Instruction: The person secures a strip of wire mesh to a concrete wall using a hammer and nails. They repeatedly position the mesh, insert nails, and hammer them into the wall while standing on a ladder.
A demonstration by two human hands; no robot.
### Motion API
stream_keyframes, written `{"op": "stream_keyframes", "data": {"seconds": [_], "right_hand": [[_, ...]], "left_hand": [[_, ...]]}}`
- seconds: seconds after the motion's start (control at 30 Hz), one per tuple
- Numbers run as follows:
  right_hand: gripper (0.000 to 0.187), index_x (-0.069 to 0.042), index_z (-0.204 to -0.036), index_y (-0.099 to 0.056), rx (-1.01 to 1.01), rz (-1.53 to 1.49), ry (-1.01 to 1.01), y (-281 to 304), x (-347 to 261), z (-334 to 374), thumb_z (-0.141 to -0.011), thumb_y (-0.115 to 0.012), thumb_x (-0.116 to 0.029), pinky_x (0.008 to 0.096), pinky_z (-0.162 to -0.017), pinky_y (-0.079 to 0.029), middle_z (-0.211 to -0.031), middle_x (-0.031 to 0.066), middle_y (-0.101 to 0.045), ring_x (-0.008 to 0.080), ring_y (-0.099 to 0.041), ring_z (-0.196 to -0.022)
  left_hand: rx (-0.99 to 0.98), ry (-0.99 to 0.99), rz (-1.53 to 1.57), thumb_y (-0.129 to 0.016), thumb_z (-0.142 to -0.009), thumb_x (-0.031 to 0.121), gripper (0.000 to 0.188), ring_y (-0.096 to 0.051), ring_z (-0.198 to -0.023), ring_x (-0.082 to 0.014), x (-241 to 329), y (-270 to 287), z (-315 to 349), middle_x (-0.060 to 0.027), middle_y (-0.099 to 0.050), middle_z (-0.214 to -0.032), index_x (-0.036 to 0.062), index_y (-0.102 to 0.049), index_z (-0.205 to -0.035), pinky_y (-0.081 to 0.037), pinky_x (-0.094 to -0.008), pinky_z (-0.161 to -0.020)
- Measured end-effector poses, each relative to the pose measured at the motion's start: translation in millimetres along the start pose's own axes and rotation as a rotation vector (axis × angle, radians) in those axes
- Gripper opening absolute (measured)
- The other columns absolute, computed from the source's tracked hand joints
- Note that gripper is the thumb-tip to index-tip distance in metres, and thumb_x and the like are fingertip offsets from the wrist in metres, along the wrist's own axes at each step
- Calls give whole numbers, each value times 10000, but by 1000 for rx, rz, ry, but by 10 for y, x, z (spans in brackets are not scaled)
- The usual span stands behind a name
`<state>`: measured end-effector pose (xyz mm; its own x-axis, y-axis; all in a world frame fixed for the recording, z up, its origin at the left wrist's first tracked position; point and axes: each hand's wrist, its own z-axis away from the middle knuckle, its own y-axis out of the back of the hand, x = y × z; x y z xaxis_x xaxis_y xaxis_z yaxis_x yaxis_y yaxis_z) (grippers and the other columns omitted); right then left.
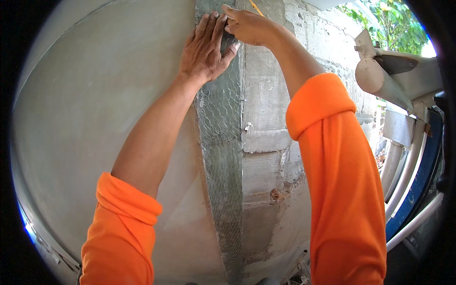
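Note:
A tall strip of hexagonal wire mesh (pixel 221 118) runs down a dark grey band of wall in front of me. My left hand (pixel 204 54) lies flat near the upper part of this strip, its fingers stretched upward and its thumb out across the mesh. Just to the right and a little higher, my right hand (pixel 249 27) reaches in at the strip's edge. Its fingers are partly curled, with one digit pointing left; whatever they grip is too small or hidden to make out. Both arms are raised, with orange sleeves rolled to the forearms.
Smooth grey plaster (pixel 104 109) covers the wall on the left. Rough concrete blocks (pixel 266 175) show on the right, with a small pale fixing (pixel 248 126) sticking out. A yellow cord (pixel 256 7) hangs at the top. Metal pipes (pixel 399 190) and foliage (pixel 396 28) stand at far right.

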<state>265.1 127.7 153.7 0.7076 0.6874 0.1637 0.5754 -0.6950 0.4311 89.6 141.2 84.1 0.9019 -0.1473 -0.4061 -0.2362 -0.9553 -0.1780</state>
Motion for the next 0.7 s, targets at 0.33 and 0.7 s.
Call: {"op": "stream_keyframes", "data": {"seconds": [0.33,0.7], "right_hand": [[283,-22,-1210,-680,642,-199,45,-252,-169,1016,-940,-603,-63,484,-869,-583,-1075,243,-739,422,-719,-1020],[499,13,-1407,-573,448,33,-113,-815,-689,1840,-1029,-585,-313,511,-1180,-319,-1442,188,-583,328,-525,-1374]], "left_hand": [[-85,45,-100,-501,-908,805,938,-214,-1586,-303,37,-70,24,-132,-270,-1703,220,-341,-1623,-290,-525,-1244],[-361,165,-27,-527,-994,610,853,-176,-1590,-363,300,267,-88,-184,-195,-1719,116,-264,-1638,-148,-571,-1290]]}}
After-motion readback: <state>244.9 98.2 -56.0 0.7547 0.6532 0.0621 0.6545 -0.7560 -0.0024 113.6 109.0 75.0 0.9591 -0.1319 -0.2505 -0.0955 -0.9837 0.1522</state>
